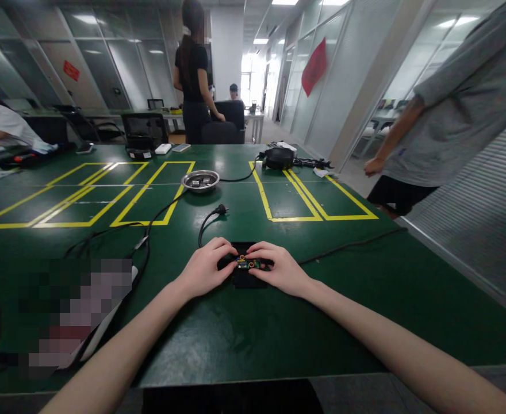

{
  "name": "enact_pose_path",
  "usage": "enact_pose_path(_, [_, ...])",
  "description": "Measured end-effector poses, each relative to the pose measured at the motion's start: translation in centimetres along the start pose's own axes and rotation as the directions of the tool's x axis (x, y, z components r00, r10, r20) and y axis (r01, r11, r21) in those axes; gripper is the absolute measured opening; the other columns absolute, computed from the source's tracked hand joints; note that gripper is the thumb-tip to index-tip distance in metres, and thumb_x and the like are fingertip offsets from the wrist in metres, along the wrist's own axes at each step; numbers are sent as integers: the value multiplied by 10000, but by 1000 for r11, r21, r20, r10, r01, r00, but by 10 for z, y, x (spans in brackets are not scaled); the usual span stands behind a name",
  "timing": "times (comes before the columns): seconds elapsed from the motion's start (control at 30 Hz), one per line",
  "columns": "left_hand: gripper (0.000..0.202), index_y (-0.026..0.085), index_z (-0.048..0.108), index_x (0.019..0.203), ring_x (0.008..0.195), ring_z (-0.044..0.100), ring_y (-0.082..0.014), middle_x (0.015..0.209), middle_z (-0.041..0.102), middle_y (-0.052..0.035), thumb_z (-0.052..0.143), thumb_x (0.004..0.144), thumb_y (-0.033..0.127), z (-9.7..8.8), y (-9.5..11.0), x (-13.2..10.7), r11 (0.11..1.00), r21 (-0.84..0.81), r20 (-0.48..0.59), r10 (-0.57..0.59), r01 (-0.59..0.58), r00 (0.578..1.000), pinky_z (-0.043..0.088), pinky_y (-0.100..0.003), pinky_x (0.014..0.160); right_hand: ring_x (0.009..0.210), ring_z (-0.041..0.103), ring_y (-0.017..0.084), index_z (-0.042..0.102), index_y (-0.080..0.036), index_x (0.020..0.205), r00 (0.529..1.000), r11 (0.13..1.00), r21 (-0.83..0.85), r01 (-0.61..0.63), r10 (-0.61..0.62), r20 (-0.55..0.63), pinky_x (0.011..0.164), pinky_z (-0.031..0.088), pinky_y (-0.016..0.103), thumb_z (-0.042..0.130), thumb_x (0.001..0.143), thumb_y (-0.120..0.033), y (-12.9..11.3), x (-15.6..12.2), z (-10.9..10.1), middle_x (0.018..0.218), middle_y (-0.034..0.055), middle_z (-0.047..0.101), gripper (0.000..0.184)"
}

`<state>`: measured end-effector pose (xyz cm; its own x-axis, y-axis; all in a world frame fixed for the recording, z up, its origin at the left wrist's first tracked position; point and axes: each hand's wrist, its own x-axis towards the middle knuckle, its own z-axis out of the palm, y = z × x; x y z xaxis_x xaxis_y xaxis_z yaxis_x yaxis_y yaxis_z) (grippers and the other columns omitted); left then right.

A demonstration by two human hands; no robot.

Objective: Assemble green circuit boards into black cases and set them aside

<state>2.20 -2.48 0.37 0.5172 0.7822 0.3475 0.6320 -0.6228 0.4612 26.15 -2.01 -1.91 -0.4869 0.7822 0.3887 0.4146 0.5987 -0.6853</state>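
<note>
- Fingers of my left hand [205, 268] and right hand [280, 271] clasp a black case [241, 281] from both sides.
- Case lies on the green bench [236, 336] near me, circuit board [248, 264] showing on top.

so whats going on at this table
A person has both bare hands on a small black device lying on the green table. The left hand holds its left end and the right hand its right end, fingertips meeting over an exposed green circuit board. Behind it lie a loose black power plug and a metal dish of small parts. Another person in a grey shirt stands at the table's right side.
</note>
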Motion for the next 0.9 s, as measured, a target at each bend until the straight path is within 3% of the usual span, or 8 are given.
enact_pose_path(0.17, [82,203,671,986,899,666,-182,1077,646,-47,608,946,238,1,-2,0,1000,-16,30,-22,22,999,547,-310,809,986,712,217,763,-212,1110,1000,1000,20,7,-7,-4,722,613,301,755,833,-197,-3,0,-2,1159,91,713,278])
enact_pose_path(0.3, [98,205,687,972,899,660,-200,947,679,-38,606,967,259,-3,-2,2,999,50,37,-2,0,999,531,-303,786,961,707,210,754,-203,1073,997,997,-42,61,-63,-49,756,602,315,652,916,-224,-4,0,-7,1121,98,717,189])
enact_pose_path(0.5, [216,194,718,951,799,669,-177,911,720,-43,550,1012,315,-13,1,1,1000,14,47,3,-4,999,506,-278,712,660,671,179,772,-203,912,1000,959,-282,23,-24,1,648,513,298,630,961,-311,3,1,-28,810,56,757,185])
enact_pose_path(0.73, [171,188,733,887,714,646,-149,830,728,-30,605,948,282,-14,6,-4,988,-156,176,45,-17,983,471,-244,650,626,669,160,794,-195,894,976,990,-56,132,-120,181,589,481,260,625,976,-367,0,-7,-36,785,53,774,254])
enact_pose_path(0.9, [177,179,741,880,671,613,-137,804,713,-25,607,931,283,-11,4,-4,984,-173,202,5,31,979,439,-237,617,662,691,168,797,-186,900,976,991,-45,128,-117,185,613,493,264,652,958,-342,3,-6,-31,814,59,786,221])
